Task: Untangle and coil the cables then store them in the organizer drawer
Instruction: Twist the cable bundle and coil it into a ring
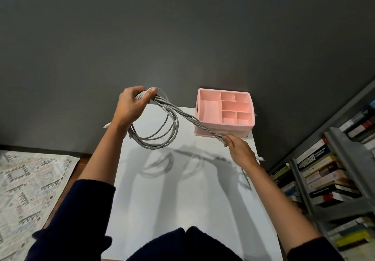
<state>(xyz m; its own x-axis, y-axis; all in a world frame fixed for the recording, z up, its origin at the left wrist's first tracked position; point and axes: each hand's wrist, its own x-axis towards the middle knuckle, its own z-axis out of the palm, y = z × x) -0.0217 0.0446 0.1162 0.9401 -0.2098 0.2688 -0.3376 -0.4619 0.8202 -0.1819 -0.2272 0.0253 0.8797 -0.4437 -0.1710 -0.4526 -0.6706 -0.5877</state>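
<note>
Head view: the grey cables (162, 122) are held in the air above the desk (182, 199), not yet stored. A bundle of loops hangs from the left hand (129, 106), whose fingers (140, 90) are curled round the top of the coil. A twisted run of strands is stretched across to the right hand (239, 149), where it is pinched between thumb and fingertips. A pale plug (106, 126) shows beside the left wrist and another (261, 158) beside the right.

Coiling is judged to be the step in hand. It is best done if the twist in the stretched run is let out before each turn is laid in. New loops should be matched to those already gathered, and the loose ends kept from being caught inside.

The pink organizer (223, 123) stands at the far right corner of the white desk, its open compartments bare. Its lower section, taken to be the drawer, is partly crossed by the cable.

A dark grey wall (182, 27) lies beyond. A patterned rug (30, 179) is seen to the left and a shelf of books (334, 179) to the right.
</note>
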